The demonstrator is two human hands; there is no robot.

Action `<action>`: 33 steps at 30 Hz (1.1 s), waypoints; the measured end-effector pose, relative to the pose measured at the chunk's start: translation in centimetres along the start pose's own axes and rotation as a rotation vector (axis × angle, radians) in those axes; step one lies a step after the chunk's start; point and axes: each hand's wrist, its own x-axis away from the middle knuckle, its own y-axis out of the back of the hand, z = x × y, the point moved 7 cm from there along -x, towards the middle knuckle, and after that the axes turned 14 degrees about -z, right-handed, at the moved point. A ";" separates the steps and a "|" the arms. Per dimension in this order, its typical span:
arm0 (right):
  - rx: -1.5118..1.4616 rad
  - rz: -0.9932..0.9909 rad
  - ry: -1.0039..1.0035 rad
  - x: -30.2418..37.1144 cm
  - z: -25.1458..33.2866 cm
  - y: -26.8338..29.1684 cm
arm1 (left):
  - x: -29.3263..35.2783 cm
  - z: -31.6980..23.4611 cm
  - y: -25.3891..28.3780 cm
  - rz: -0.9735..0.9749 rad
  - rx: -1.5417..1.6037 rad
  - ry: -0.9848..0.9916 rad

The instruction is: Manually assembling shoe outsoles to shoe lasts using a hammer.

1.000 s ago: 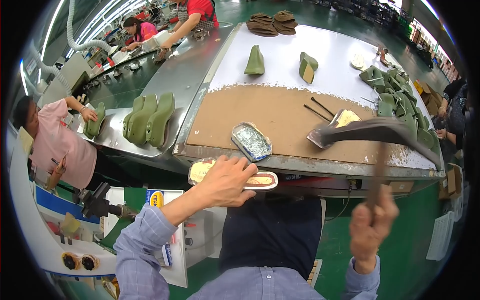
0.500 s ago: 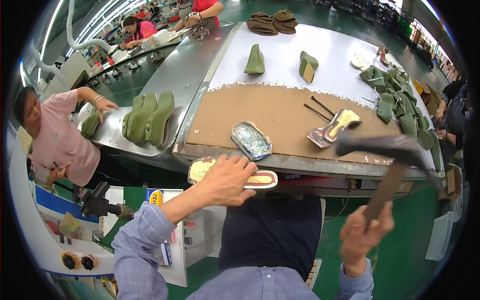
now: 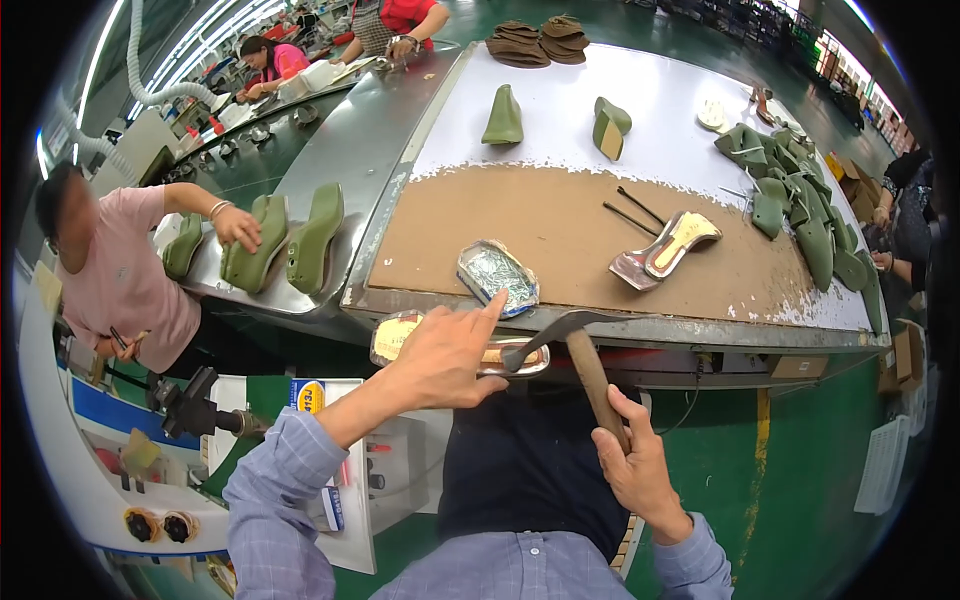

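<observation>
My left hand (image 3: 440, 358) lies over a sole-up shoe on its last (image 3: 394, 340), gripping it at the table's front edge, with the index finger stretched toward the tray. My right hand (image 3: 640, 465) is wrapped round the wooden handle of a hammer (image 3: 592, 380). The dark round face of its head is at the right end of the shoe, touching or just above it. Beyond my left hand sits a small tray of nails (image 3: 497, 277). To its right rests another sole-up shoe (image 3: 680, 245), with two thin dark straps stretching away from it.
The table (image 3: 470, 220) is part brown board, part white covering. Green shoe lasts (image 3: 800, 195) are heaped at its right edge; two more stand farther back, near stacked brown pieces (image 3: 535, 44). At left, a co-worker in pink (image 3: 130, 245) touches a green last (image 3: 262, 245) on the metal bench.
The hammer has swung down and left from the right onto the shoe's end. My left index finger has stretched out. The co-worker's hand has shifted right onto a green last.
</observation>
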 end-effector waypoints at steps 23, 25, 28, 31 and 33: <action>0.266 -0.241 0.412 -2.3 1.8 2.6 | 0.1 0.1 -1.3 0.109 -0.089 0.016; 0.394 -0.479 0.470 -3.0 0.6 5.5 | -0.5 -0.5 -1.2 0.146 -0.161 0.023; 0.606 -0.628 0.290 -5.2 -3.9 11.8 | -1.8 0.0 -0.5 0.556 -0.138 0.173; 0.723 -0.651 0.220 -6.7 -9.4 17.5 | -3.8 2.2 6.3 0.175 0.245 0.348; 0.948 -0.657 0.096 -7.4 -10.2 18.8 | -2.4 8.4 10.7 -0.293 0.620 0.623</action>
